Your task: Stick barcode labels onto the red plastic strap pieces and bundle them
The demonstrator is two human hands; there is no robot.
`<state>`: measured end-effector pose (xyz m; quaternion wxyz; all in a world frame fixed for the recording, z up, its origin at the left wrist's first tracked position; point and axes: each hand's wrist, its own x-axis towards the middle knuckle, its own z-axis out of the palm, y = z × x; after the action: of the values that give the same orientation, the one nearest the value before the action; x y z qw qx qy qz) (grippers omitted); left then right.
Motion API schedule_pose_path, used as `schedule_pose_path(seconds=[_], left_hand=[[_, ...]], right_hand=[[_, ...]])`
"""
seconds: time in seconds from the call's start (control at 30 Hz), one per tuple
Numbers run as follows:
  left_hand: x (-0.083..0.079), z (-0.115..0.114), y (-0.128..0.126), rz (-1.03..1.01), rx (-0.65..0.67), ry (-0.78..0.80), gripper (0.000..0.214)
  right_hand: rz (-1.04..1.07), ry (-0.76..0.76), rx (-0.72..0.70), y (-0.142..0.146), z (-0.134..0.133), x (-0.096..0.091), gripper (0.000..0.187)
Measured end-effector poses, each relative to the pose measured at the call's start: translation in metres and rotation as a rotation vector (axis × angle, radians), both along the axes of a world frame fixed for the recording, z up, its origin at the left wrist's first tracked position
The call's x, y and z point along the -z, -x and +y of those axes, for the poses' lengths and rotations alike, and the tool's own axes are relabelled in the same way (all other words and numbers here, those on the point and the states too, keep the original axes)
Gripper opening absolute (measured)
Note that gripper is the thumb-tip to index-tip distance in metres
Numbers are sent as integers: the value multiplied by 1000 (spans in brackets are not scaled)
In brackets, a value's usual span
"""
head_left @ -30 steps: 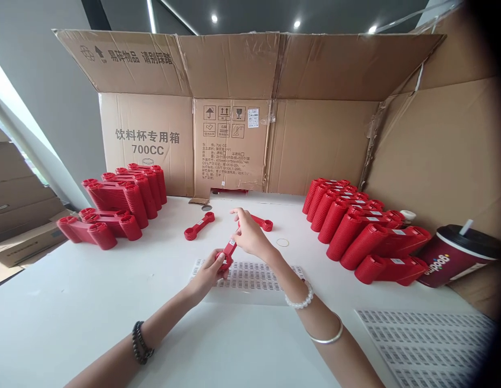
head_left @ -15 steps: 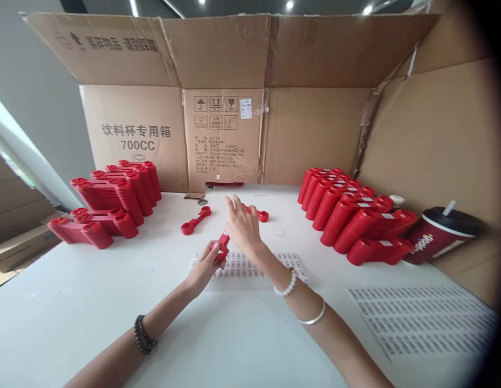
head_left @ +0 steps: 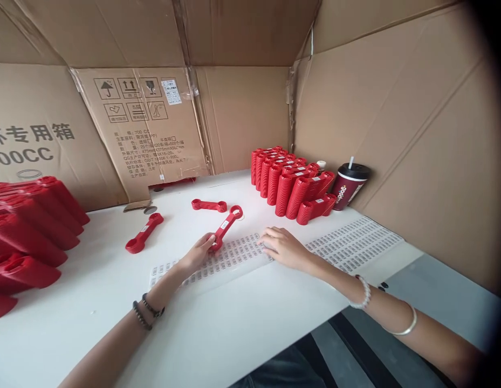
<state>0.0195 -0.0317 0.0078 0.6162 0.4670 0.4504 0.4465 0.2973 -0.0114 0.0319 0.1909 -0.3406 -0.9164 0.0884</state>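
Note:
My left hand point(head_left: 197, 252) is closed on the near end of a red plastic bar with ring ends point(head_left: 225, 226). The bar is tilted away from me and carries a white label on its middle. Below it lies a sheet of small printed stickers point(head_left: 242, 249). At the right part of that sheet, my right hand point(head_left: 283, 247) has its fingers bent and drawn together on the surface; whatever is between the fingertips is hidden. Two loose items of the same kind rest beyond: a labelled red bar point(head_left: 145, 233) to the left and another red bar point(head_left: 208, 205) behind.
Stacked red bars point(head_left: 288, 183) stand at the back right, and more red stacks point(head_left: 32, 221) at the left. Beside the right stacks is a dark red cup point(head_left: 347, 186) with a straw. A second sticker sheet point(head_left: 355, 245) lies at the right. Cardboard walls point(head_left: 242, 118) enclose the back.
The view has swung right. My right hand has left the red bar and moved right and down onto the sticker sheet. My left hand still holds the bar.

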Motion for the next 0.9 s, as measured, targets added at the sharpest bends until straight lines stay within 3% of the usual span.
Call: schedule_pose_path(seconds=[0.1,0.27,0.4,0.53,0.63,0.7,0.77,0.83,0.9], left_hand=[[6,-2,2,-21,-28,-14,37],[7,-1,3,-25,-26,-12,39],[7,0,2,-12,-16,-17,41],[9,-1,2,35,-35,-27,43],[9,-1,2,34,-38,-23,44],[8,-1,1,21,-44,-8,44],[8,-3,0,11,-56,2,43],[6,-4,-1,4,-59,4,42],[5,-6,-2,-2,-65,0,42]], right_hand=[[-56,-36,38,-12,-8,11,15],[-81,-42,86,-10,-13,12,8],[-44,3,68,-12,-14,10,13],[320,287,106,-25,-4,-11,7],[692,588,174,-27,14,-39,17],[742,733,135,-14,28,-56,23],[644,767,55,11,42,-70,25],[489,670,-35,44,54,-79,22],[401,558,-34,78,64,-83,16]])
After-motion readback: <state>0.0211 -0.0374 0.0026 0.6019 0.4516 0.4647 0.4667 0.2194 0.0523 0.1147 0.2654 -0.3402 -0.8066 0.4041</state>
